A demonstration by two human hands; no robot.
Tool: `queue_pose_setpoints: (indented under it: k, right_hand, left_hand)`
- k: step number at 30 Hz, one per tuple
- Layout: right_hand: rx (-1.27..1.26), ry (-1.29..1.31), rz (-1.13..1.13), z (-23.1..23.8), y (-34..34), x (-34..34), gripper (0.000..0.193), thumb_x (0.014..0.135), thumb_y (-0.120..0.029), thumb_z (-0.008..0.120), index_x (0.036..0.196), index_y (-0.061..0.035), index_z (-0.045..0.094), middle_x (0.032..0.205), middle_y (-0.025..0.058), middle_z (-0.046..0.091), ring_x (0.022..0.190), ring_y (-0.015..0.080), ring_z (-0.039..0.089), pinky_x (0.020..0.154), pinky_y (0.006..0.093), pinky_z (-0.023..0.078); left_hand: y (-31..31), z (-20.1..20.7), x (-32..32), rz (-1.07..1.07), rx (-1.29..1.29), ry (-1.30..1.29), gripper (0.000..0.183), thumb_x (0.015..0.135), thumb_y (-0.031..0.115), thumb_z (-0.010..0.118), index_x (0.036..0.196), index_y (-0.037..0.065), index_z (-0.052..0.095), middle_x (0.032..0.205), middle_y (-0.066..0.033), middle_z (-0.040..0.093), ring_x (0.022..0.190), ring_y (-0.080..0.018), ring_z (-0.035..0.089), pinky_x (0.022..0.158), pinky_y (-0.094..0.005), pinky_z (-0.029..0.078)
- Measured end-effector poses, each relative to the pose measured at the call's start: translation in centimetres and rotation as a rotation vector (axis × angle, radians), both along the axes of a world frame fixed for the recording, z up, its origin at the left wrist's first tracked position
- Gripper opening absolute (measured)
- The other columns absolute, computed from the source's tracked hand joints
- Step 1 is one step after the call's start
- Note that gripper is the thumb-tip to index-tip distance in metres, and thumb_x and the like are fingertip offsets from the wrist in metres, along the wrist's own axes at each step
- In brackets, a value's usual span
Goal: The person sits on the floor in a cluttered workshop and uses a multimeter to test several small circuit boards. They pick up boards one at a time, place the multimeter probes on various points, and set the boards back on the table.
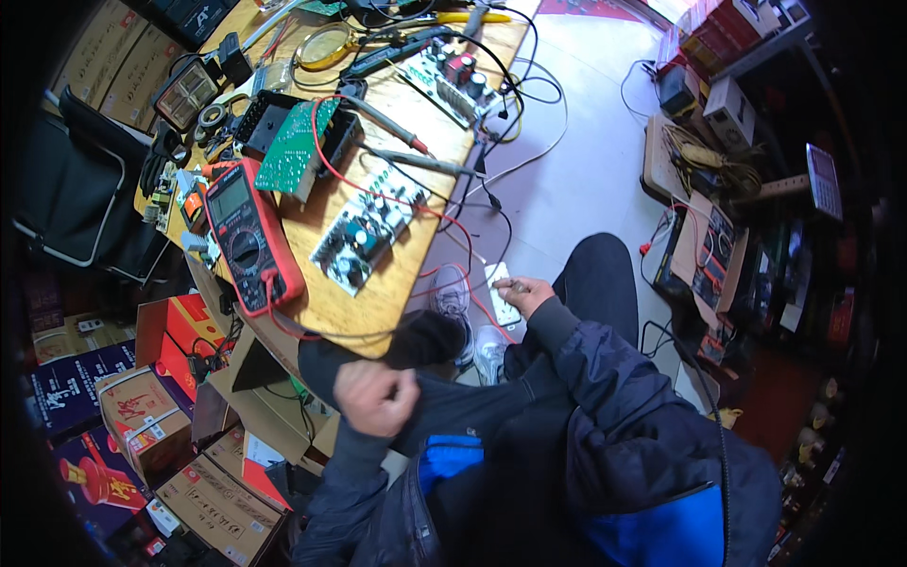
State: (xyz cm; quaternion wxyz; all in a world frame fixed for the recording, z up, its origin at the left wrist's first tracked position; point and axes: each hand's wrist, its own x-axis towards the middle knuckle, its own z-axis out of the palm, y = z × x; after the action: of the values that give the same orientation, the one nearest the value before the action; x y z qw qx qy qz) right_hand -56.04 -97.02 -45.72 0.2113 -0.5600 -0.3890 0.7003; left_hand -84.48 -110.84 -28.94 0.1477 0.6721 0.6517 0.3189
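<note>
My left hand [378, 396] rests curled into a loose fist over my left thigh, beside the table's near corner; nothing shows in it. Lower down, my right hand [529, 295] reaches forward from my right knee. Its fingers are pinched together over a white power strip [502, 304] on or near the floor; what they hold, if anything, is too small to make out. On the wooden table [364, 319] lie a red multimeter [247, 238], a bare circuit board [367, 232] and a green circuit board [296, 146] tilted against a black casing [267, 115].
Test probes [397, 130] with red and black leads trail over the table edge. Another circuit board [452, 83] and a magnifying glass [324, 47] lie farther back. Cardboard boxes [142, 416] crowd the left; a black chair [80, 189] stands there. Shelved equipment [729, 111] lines the right.
</note>
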Motion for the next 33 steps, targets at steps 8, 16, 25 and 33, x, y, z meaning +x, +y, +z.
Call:
queue_pose_setpoints:
  k: [8, 16, 25, 33]
  right_hand:
    - [-0.170, 0.338, -0.251, 3.0, -2.3, 2.2, 0.031, 0.099, -0.007, 0.061, 0.128, 0.0039, 0.064, 0.104, 0.0127, 0.071, 0.090, 0.0225, 0.073, 0.080, 0.0339, 0.061]
    - [0.033, 0.218, -0.209, 4.7, -3.0, 2.4, 0.060, 0.086, -0.008, 0.076, 0.140, 0.0034, 0.054, 0.107, 0.0104, 0.067, 0.071, 0.0100, 0.058, 0.059, 0.0205, 0.042]
    - [0.172, 0.221, -0.200, 6.9, -1.9, 4.0, 0.032, 0.092, -0.007, 0.068, 0.121, 0.0033, 0.059, 0.096, 0.0089, 0.069, 0.071, 0.0086, 0.060, 0.060, 0.0212, 0.047]
    - [0.345, -0.136, -0.057, 7.0, -2.8, 2.7, 0.020, 0.091, -0.011, 0.073, 0.105, 0.0019, 0.067, 0.080, 0.0026, 0.070, 0.067, 0.0061, 0.058, 0.062, 0.0254, 0.048]
  left_hand:
    - [7.2, -10.7, 12.6, 0.160, -0.772, -1.085, 0.043, 0.102, 0.030, 0.063, 0.130, -0.003, 0.057, 0.097, -0.0087, 0.069, 0.087, -0.0165, 0.068, 0.075, -0.0327, 0.054]
    - [9.0, -15.2, 13.4, 0.194, -0.899, -1.893, 0.035, 0.108, 0.017, 0.045, 0.134, -0.007, 0.044, 0.119, -0.0222, 0.064, 0.105, -0.0330, 0.070, 0.089, -0.0486, 0.062]
    - [9.8, -14.3, 13.1, 0.242, -0.760, -1.794, 0.048, 0.109, 0.040, 0.046, 0.133, 0.000, 0.053, 0.102, -0.0158, 0.070, 0.082, -0.0219, 0.069, 0.069, -0.0348, 0.058]
    - [9.8, -14.2, 14.0, 0.199, -0.679, -1.680, 0.045, 0.110, 0.041, 0.045, 0.134, 0.003, 0.055, 0.106, -0.0084, 0.068, 0.086, -0.0169, 0.067, 0.074, -0.0303, 0.056]
